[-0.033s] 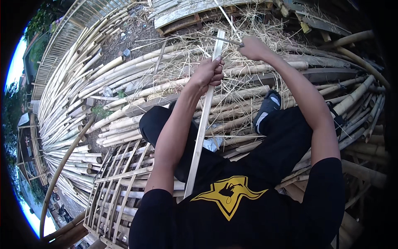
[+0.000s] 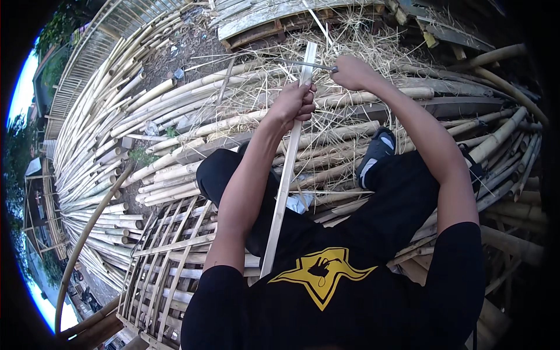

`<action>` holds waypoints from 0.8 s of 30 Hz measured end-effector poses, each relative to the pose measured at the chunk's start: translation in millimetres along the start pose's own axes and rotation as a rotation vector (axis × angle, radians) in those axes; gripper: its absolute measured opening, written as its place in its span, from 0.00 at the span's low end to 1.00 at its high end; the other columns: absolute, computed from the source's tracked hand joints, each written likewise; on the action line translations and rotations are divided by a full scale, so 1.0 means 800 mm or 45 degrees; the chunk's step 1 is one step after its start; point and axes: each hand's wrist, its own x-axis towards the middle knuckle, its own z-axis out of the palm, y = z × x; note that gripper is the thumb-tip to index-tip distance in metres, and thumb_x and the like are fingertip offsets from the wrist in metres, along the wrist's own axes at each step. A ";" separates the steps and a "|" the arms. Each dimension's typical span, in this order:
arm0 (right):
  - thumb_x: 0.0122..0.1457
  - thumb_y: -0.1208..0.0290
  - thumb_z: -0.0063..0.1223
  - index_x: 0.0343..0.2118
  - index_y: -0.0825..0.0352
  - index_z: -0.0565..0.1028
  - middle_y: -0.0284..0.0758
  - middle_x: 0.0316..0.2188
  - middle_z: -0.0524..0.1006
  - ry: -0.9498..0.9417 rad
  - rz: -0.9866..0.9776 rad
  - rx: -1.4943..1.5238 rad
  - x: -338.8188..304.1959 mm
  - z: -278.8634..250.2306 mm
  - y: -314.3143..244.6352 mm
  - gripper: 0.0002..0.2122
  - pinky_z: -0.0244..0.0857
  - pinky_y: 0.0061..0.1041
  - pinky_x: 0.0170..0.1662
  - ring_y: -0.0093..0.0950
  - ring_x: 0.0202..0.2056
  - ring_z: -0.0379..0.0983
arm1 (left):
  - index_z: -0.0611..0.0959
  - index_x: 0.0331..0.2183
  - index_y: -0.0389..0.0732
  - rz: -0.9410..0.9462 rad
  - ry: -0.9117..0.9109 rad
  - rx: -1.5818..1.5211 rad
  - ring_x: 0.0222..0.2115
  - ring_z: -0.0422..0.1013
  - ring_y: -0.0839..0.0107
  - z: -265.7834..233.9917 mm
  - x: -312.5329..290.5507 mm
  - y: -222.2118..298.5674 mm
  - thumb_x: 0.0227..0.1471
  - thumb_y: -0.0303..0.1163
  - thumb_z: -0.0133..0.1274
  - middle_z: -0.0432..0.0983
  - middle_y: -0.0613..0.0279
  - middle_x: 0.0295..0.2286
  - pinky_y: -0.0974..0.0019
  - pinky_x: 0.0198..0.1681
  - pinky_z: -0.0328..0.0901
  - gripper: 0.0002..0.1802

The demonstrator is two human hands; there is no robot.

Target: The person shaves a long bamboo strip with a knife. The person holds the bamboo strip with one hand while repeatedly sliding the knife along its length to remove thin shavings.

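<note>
My left hand (image 2: 291,105) is closed around a long pale bamboo strip (image 2: 283,195), which runs from my lap up past my fist, its far end pointing away from me. My right hand (image 2: 353,73) is closed on the handle of a knife (image 2: 312,65). The thin blade points left and crosses the strip a little beyond my left fist. The handle is mostly hidden inside my fingers.
Thin shavings (image 2: 350,44) lie heaped beyond my hands. Bamboo poles (image 2: 169,131) spread across the ground to the left and under my feet. A slatted bamboo frame (image 2: 169,256) stands at lower left; a wooden pallet (image 2: 256,26) lies at the far side.
My right hand and the knife have shifted slightly nearer to me and to the left, closer to my left fist. My left hand and the strip stay nearly in place.
</note>
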 end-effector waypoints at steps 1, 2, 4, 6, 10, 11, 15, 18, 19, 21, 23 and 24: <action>0.45 0.68 0.47 0.25 0.76 0.75 0.52 0.26 0.76 0.005 0.003 -0.007 -0.007 0.008 -0.008 0.13 0.68 0.38 0.36 0.44 0.30 0.75 | 0.66 0.30 0.41 0.004 0.005 0.005 0.09 0.45 0.85 0.004 0.000 0.000 0.62 0.36 0.36 0.51 0.76 0.13 0.78 0.09 0.42 0.11; 0.44 0.68 0.48 0.25 0.76 0.75 0.52 0.26 0.76 0.026 -0.016 -0.002 -0.007 0.025 -0.015 0.13 0.68 0.38 0.37 0.44 0.31 0.75 | 0.66 0.30 0.41 0.007 0.008 0.005 0.09 0.45 0.85 0.006 -0.001 -0.002 0.62 0.36 0.36 0.51 0.76 0.13 0.78 0.09 0.42 0.11; 0.43 0.68 0.48 0.24 0.76 0.75 0.51 0.26 0.76 0.050 -0.039 0.006 -0.003 0.038 -0.016 0.13 0.69 0.39 0.38 0.45 0.31 0.75 | 0.66 0.30 0.42 0.056 0.202 0.270 0.09 0.46 0.85 0.011 -0.002 -0.007 0.62 0.37 0.36 0.52 0.76 0.13 0.77 0.09 0.42 0.11; 0.43 0.68 0.49 0.25 0.76 0.75 0.52 0.27 0.76 0.057 0.044 -0.044 -0.001 0.040 -0.014 0.13 0.69 0.39 0.38 0.45 0.32 0.75 | 0.66 0.29 0.42 0.053 0.200 0.278 0.09 0.48 0.84 0.014 0.001 -0.013 0.62 0.37 0.36 0.53 0.75 0.13 0.77 0.10 0.44 0.12; 0.43 0.68 0.49 0.27 0.75 0.76 0.51 0.28 0.77 0.125 0.014 -0.174 0.005 0.029 0.001 0.13 0.70 0.38 0.36 0.44 0.32 0.76 | 0.66 0.28 0.42 0.060 0.186 0.320 0.10 0.51 0.83 0.011 0.010 -0.021 0.61 0.39 0.37 0.57 0.73 0.15 0.76 0.11 0.47 0.13; 0.43 0.68 0.49 0.27 0.75 0.76 0.51 0.28 0.77 0.130 0.022 -0.178 0.010 0.027 0.006 0.13 0.70 0.38 0.36 0.44 0.32 0.76 | 0.66 0.27 0.42 0.075 0.182 0.349 0.10 0.51 0.83 0.013 0.013 -0.018 0.61 0.39 0.37 0.58 0.73 0.15 0.76 0.11 0.47 0.13; 0.45 0.68 0.48 0.27 0.73 0.76 0.50 0.29 0.77 0.226 0.060 -0.206 0.020 0.017 0.019 0.13 0.70 0.38 0.36 0.43 0.33 0.76 | 0.66 0.27 0.42 0.043 0.172 0.254 0.11 0.52 0.83 0.015 0.016 -0.012 0.61 0.39 0.37 0.58 0.73 0.15 0.77 0.12 0.48 0.14; 0.47 0.65 0.47 0.31 0.73 0.77 0.50 0.32 0.77 0.296 0.407 -0.080 0.040 -0.006 0.085 0.15 0.69 0.38 0.40 0.43 0.36 0.75 | 0.66 0.27 0.43 0.004 0.104 0.231 0.10 0.48 0.85 0.029 0.014 -0.009 0.61 0.39 0.38 0.55 0.75 0.14 0.78 0.10 0.44 0.13; 0.47 0.64 0.47 0.34 0.72 0.77 0.50 0.34 0.77 0.389 0.516 -0.029 0.037 -0.005 0.121 0.16 0.68 0.38 0.41 0.43 0.38 0.75 | 0.66 0.27 0.44 -0.086 0.059 0.192 0.09 0.45 0.86 0.027 -0.006 -0.010 0.61 0.40 0.38 0.53 0.77 0.13 0.78 0.09 0.41 0.13; 0.49 0.62 0.48 0.39 0.68 0.76 0.48 0.42 0.75 0.601 0.855 0.173 0.021 -0.037 0.188 0.18 0.65 0.38 0.46 0.42 0.45 0.72 | 0.66 0.27 0.43 0.003 0.129 0.146 0.09 0.45 0.85 0.018 -0.018 0.000 0.61 0.39 0.38 0.51 0.77 0.12 0.79 0.09 0.41 0.13; 0.50 0.60 0.48 0.40 0.70 0.76 0.49 0.42 0.74 0.417 0.818 0.012 -0.005 -0.051 0.202 0.19 0.65 0.38 0.46 0.44 0.45 0.72 | 0.66 0.28 0.43 0.114 0.087 0.123 0.09 0.45 0.85 0.008 -0.011 0.005 0.62 0.39 0.37 0.51 0.77 0.13 0.79 0.09 0.41 0.12; 0.50 0.60 0.48 0.39 0.71 0.76 0.50 0.41 0.75 0.455 0.754 0.024 -0.007 -0.052 0.190 0.19 0.66 0.38 0.45 0.44 0.44 0.72 | 0.65 0.29 0.43 0.066 0.108 0.106 0.10 0.46 0.85 0.009 -0.014 0.007 0.62 0.38 0.37 0.51 0.76 0.13 0.79 0.09 0.42 0.12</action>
